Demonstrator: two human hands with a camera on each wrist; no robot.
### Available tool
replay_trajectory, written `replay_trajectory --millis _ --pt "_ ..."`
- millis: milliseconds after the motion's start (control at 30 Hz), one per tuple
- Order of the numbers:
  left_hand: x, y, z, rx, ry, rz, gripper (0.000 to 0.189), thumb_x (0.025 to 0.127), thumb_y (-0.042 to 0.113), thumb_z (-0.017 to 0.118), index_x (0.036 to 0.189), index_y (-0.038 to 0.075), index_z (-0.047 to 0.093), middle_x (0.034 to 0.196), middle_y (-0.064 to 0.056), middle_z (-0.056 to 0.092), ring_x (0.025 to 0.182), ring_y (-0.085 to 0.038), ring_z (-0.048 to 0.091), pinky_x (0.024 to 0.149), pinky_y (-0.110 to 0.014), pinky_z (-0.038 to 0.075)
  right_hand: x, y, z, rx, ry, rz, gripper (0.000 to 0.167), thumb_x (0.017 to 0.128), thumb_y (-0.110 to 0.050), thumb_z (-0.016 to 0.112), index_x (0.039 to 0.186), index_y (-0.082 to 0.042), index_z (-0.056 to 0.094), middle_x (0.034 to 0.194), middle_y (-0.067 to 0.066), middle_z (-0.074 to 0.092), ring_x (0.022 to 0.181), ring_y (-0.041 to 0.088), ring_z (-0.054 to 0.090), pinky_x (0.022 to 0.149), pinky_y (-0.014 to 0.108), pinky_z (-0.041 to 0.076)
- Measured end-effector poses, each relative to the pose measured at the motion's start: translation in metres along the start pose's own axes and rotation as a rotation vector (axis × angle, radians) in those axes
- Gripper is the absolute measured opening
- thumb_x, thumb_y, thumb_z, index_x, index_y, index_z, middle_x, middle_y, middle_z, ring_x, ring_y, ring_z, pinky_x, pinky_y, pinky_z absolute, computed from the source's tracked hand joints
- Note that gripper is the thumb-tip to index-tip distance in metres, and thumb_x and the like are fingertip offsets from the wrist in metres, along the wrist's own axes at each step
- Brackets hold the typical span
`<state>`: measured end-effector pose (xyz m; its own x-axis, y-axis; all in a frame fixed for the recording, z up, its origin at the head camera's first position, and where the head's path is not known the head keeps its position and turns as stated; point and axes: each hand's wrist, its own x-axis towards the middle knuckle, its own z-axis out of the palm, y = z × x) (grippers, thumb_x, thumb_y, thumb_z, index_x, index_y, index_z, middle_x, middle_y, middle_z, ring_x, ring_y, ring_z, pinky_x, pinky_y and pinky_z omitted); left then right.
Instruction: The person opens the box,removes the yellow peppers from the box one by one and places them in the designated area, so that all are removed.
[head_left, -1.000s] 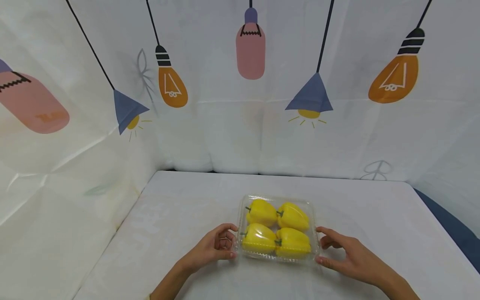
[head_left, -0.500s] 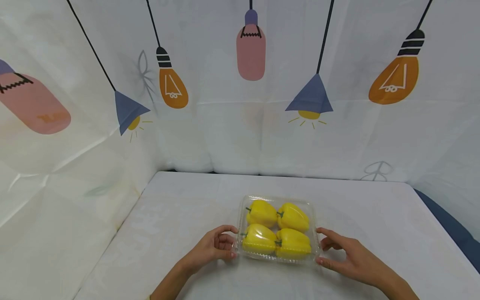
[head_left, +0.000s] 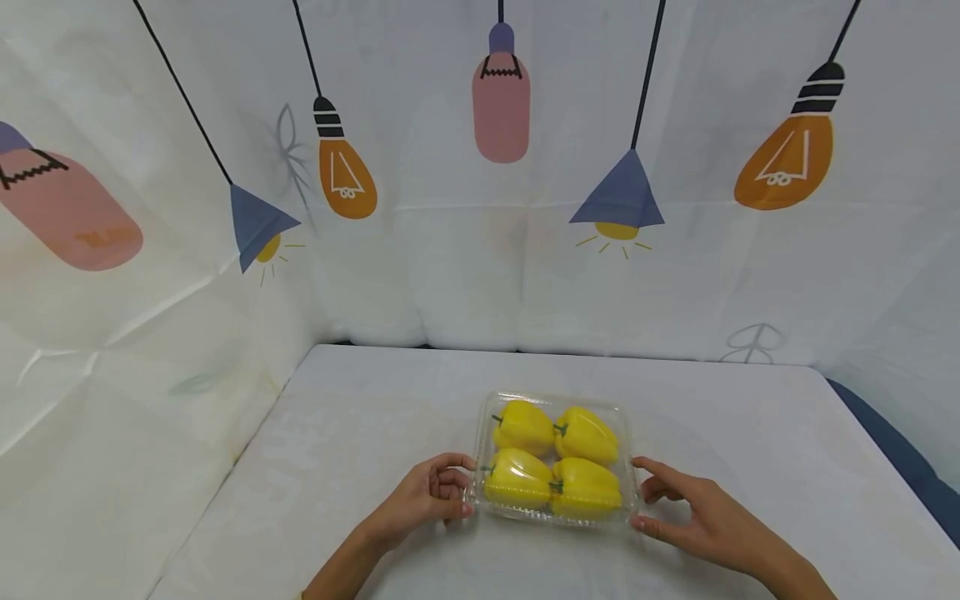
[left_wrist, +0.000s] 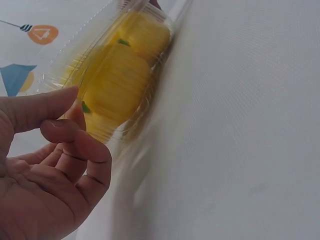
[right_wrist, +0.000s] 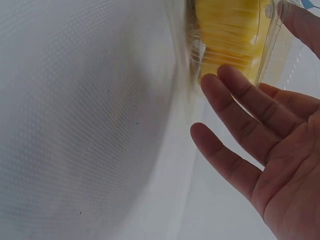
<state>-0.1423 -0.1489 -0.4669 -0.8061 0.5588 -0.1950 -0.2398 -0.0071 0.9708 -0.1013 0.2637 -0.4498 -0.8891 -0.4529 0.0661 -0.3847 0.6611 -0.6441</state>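
Observation:
A clear plastic clamshell container (head_left: 555, 518) lies on the white table with several yellow bell peppers (head_left: 587, 487) inside, arranged in two rows with short green stems. Its lid is down over them. At the left side, my left hand (head_left: 431, 493) holds the container's rim between thumb and index finger, the other fingers curled below. My right hand (head_left: 697, 508) holds the opposite side, with thumb near the front corner and index finger farther back along the rim. In the right wrist view the remaining fingers (right_wrist: 245, 127) stretch out beside the container's wall.
The white table (head_left: 375, 400) runs back to a white curtain (head_left: 465, 267) printed with hanging lamps and bulbs. Another stretch of curtain borders the table's left edge. Dark blue fabric (head_left: 900, 442) shows past the right edge.

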Motion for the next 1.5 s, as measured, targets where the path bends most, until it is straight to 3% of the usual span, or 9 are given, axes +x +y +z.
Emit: replay_trajectory --millis 700,967,1200,1367,1500 --pt "0.0025 -0.0062 0.0034 -0.007 0.061 0.048 0.049 0.080 -0.009 0.071 0.125 -0.008 0.050 0.100 -0.009 0.062 0.069 -0.010 0.051 0.056 -0.022 0.042 0.0006 -0.0018 -0.0016 -0.023 -0.018 0.012 0.071 0.088 -0.049 0.070 0.141 -0.007 0.048 0.098 -0.018 0.063 0.090 0.006 0.062 0.078 0.034 0.056" --pt "-0.0002 -0.0051 0.0093 0.075 0.109 -0.025 0.027 0.085 0.003 0.071 0.110 -0.005 0.061 0.085 -0.005 0.063 0.065 -0.012 0.049 0.056 -0.024 0.041 0.0014 -0.0002 -0.0034 -0.062 -0.029 0.001 0.072 0.090 -0.049 0.068 0.143 -0.006 0.046 0.096 -0.019 0.064 0.088 0.004 0.062 0.077 0.034 0.055" --pt "-0.0008 0.0000 0.0044 0.109 0.075 -0.039 0.038 0.088 0.006 0.070 0.121 -0.003 0.055 0.101 -0.010 0.063 0.077 -0.016 0.057 0.059 -0.025 0.043 0.0022 -0.0011 -0.0065 -0.081 -0.041 0.000 0.072 0.090 -0.050 0.067 0.143 -0.006 0.047 0.097 -0.019 0.063 0.088 0.004 0.061 0.077 0.035 0.055" --pt "0.0004 0.0026 0.0018 0.142 0.087 -0.063 0.035 0.090 0.011 0.070 0.121 -0.001 0.057 0.102 -0.008 0.065 0.080 -0.018 0.058 0.062 -0.027 0.046 0.0014 -0.0011 -0.0054 -0.094 -0.015 -0.005 0.070 0.090 -0.049 0.067 0.142 -0.005 0.050 0.099 -0.016 0.063 0.088 0.004 0.059 0.073 0.031 0.054" --pt "0.0023 0.0019 0.0007 0.136 0.084 -0.046 0.037 0.090 0.010 0.071 0.122 -0.001 0.056 0.102 -0.008 0.064 0.081 -0.019 0.058 0.063 -0.028 0.047 0.0006 -0.0010 -0.0029 -0.109 0.038 -0.021 0.068 0.089 -0.047 0.070 0.139 -0.005 0.054 0.098 -0.015 0.062 0.084 0.003 0.057 0.068 0.027 0.053"
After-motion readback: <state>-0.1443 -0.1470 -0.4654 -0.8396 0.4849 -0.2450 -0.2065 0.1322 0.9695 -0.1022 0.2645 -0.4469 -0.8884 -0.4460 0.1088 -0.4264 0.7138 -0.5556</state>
